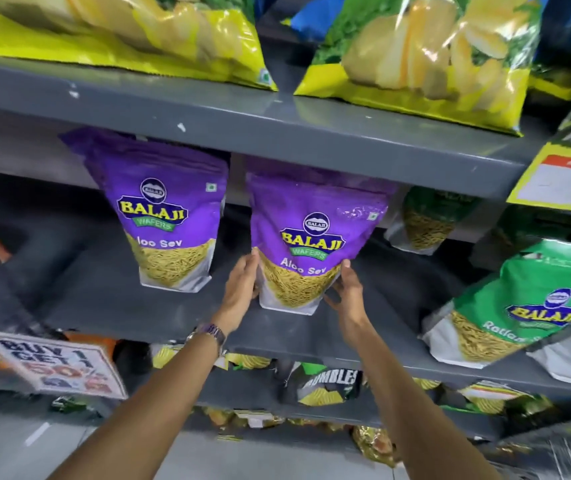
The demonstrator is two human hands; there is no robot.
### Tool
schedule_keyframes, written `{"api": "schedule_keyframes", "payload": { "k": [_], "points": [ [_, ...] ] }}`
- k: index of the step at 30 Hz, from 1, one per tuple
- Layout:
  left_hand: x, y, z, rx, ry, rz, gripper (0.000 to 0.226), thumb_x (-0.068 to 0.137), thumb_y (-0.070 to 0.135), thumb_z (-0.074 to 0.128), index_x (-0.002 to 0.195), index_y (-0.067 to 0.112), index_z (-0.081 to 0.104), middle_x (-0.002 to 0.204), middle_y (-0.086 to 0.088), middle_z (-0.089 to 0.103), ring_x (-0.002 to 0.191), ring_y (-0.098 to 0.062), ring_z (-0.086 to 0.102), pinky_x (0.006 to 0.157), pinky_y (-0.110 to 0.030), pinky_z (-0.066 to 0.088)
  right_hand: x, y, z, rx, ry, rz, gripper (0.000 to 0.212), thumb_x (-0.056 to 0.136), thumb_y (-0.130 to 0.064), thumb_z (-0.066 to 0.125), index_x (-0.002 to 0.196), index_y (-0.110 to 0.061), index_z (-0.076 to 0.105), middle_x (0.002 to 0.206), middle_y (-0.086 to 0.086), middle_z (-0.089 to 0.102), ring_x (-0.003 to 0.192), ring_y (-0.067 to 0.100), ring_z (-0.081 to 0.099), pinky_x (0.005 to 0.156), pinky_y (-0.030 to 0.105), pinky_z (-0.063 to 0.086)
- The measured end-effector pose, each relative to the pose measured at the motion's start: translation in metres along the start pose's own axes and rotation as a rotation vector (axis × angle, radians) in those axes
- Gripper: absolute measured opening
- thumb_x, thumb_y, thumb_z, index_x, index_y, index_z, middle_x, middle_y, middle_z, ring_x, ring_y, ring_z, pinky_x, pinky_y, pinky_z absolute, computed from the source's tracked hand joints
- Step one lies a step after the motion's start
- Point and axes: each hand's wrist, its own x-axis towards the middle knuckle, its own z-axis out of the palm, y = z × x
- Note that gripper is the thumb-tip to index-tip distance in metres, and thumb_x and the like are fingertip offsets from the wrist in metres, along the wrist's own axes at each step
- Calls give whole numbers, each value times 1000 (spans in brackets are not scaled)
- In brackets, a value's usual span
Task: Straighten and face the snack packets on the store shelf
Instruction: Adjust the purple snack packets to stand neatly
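Observation:
A purple Aloo Sev packet [315,223] stands upright on the grey middle shelf [159,306], its front facing me. My left hand [240,284] presses its lower left edge and my right hand [344,289] cups its lower right edge, so both hold it. A second purple Aloo Sev packet [166,209] stands to its left, apart and untouched. A green-topped sev packet [426,220] sits further back on the right. A green Ratlami sev packet [533,306] leans at the right end.
Large yellow-green chip bags [426,53] lie on the shelf above. A "Buy 1 Get 1" sign [55,362] hangs on the lower left shelf edge, and a yellow price tag [568,174] sits at right. Assorted packets [325,382] fill the shelves below.

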Motion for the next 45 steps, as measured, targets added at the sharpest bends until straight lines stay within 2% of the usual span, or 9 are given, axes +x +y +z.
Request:
{"api": "schedule_keyframes", "payload": {
  "k": [9, 23, 26, 29, 33, 36, 39, 42, 45],
  "points": [
    [-28, -11, -6, -33, -13, 3, 20, 93, 42, 47, 96, 23, 53, 87, 8, 56, 79, -3, 54, 85, -38, 49, -41, 3, -12, -85, 11, 1, 30, 98, -37, 35, 110, -17, 53, 95, -4, 64, 82, 8, 61, 65, 29, 47],
    [-49, -19, -10, -49, 7, 18, 25, 91, 44, 50, 101, 21, 54, 91, 8, 57, 84, -2, 54, 83, -36, 49, -59, 11, -9, -73, 73, 0, 39, 96, -43, 37, 118, -16, 56, 127, 7, 62, 109, 19, 61, 96, 41, 48],
    [-50, -18, -11, -67, 56, 66, 21, 91, 39, 53, 107, 25, 54, 106, 3, 61, 90, -5, 57, 91, -38, 50, -74, 20, 4, -109, 381, -199, 37, 94, -40, 44, 118, -13, 53, 125, 7, 59, 103, 14, 58, 96, 38, 43],
    [-52, -7, -33, -100, 253, 339, 26, 91, 20, 58, 116, 16, 52, 106, -1, 61, 84, 10, 59, 82, -12, 46, -102, 32, 25, -175, 672, -480, 40, 85, -43, 51, 115, -17, 49, 115, 2, 56, 106, 20, 56, 96, 45, 45],
    [-34, 12, -93, -226, 560, 606, 23, 85, 21, 60, 105, 27, 50, 97, 5, 59, 83, 7, 60, 77, -14, 47, -134, 50, 82, -249, 315, -628, 24, 82, -39, 55, 103, -28, 50, 100, 0, 55, 98, 17, 54, 87, 35, 46],
    [-8, 27, -131, -336, 737, 535, 38, 91, 7, 52, 125, 2, 38, 99, 3, 52, 81, 10, 59, 71, -9, 45, -119, 52, 131, -356, -146, -428, 38, 82, -40, 59, 116, -30, 46, 116, -7, 53, 112, 7, 51, 99, 24, 42],
    [8, 37, -152, -223, 645, 336, 45, 93, 28, 50, 128, 3, 39, 114, -8, 55, 108, -15, 52, 85, -14, 41, -87, 39, 163, -283, -210, -137, 56, 89, -28, 59, 138, -17, 33, 138, -1, 41, 134, 19, 39, 113, 32, 32],
    [22, 39, -164, -24, 443, 209, 51, 94, 46, 40, 133, 13, 41, 125, 1, 49, 118, -14, 44, 104, -33, 33, -52, 23, 187, -167, -203, 10, 63, 94, -30, 51, 147, -14, 21, 150, 5, 34, 138, 18, 34, 113, 30, 27],
    [36, 31, -178, -63, 335, 137, 73, 78, 73, 43, 125, 18, 50, 131, -3, 57, 117, -22, 56, 105, -51, 40, -28, 24, 202, -87, -183, 69, 33, 97, -27, 43, 129, -19, 46, 141, 9, 48, 129, 24, 47, 112, 44, 34]
  ]
}}
